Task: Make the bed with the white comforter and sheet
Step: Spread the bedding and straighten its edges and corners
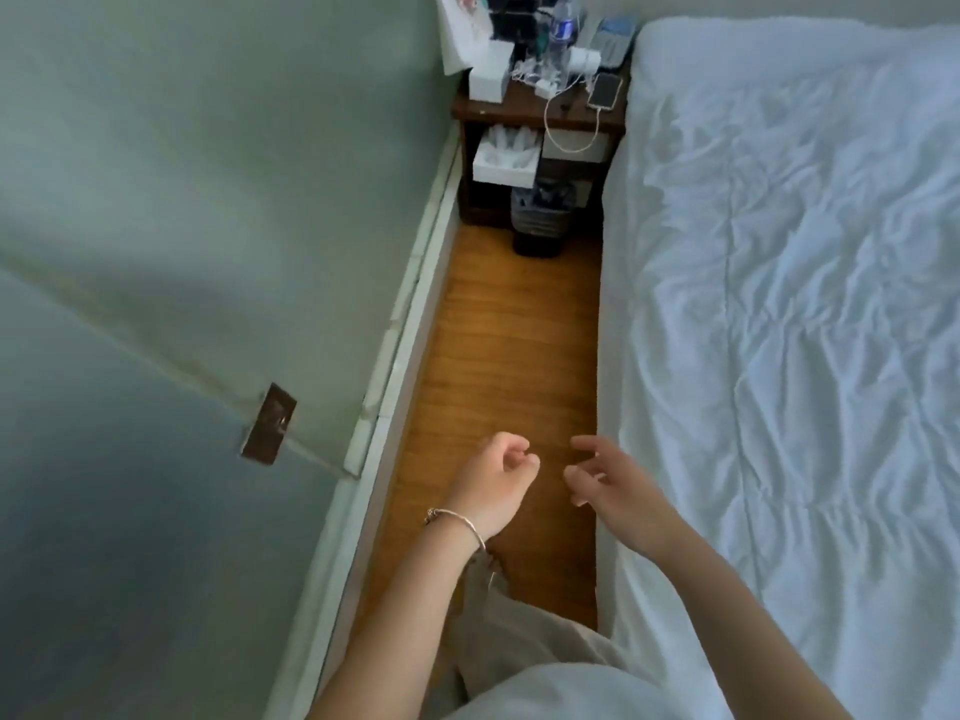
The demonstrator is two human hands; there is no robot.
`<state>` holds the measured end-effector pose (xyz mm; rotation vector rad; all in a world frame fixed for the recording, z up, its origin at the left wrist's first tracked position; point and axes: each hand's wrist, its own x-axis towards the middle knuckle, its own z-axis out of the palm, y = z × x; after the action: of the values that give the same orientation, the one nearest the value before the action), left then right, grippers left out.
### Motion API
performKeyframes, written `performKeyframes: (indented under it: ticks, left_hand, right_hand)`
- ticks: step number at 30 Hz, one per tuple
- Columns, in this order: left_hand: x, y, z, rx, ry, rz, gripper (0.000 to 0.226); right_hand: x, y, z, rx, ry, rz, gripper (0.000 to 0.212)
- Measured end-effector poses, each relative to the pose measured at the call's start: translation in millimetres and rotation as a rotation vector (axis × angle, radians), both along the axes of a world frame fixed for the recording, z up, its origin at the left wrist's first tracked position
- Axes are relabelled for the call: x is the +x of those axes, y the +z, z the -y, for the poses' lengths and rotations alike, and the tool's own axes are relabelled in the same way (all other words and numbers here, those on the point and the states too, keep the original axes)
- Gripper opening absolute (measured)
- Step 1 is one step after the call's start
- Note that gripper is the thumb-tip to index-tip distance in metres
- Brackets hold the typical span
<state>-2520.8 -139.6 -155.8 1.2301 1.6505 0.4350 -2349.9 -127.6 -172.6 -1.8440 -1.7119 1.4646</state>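
Nearly done: the white comforter (810,304) lay spread but wrinkled across the bed at frame right, its edge draping the side; the sheet beneath was hidden. Both hands, left hand (498,480) and right hand (618,491), hovered loosely curled, holding nothing, at lower centre.

- Left hand (493,480) is held out in front, fingers loosely curled toward the palm, holding nothing; a thin bracelet (457,522) circles its wrist.
- Right hand (613,485) reaches forward just beside it, fingers spread and slightly bent, empty.
- Both forearms are bare and extend up from the lower edge.
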Motion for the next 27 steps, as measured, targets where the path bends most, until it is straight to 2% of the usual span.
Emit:
performKeyframes:
  ticks: [7,12,18,23,27]
  left_hand:
    - [-11.4,9.2,-204.5,0.123,-0.088,0.086,0.035]
    - [1.0,1.4,-357.0,0.107,-0.3,0.166,0.035]
    - [55.9,17.4,-509.8,0.034,-0.613,0.213,0.036]
    - [112.0,6.8,-606.7,-0.042,-0.691,0.23,0.032]
    - [172.5,-16.9,-685.0,-0.067,-0.741,0.211,0.032]
  right_hand:
    - [-2.8,24.7,-170.7,0.071,-0.33,-0.052,0.038]
    - [-5.9,27.1,-281.1,0.107,-0.576,-0.092,0.037]
    - [9.8,40.5,-374.7,0.093,-0.949,-0.139,0.038]
    - [46.6,36.9,-441.1,0.113,-1.176,-0.183,0.038]
    - [93.8,19.2,-505.5,0.126,-1.261,-0.205,0.037]
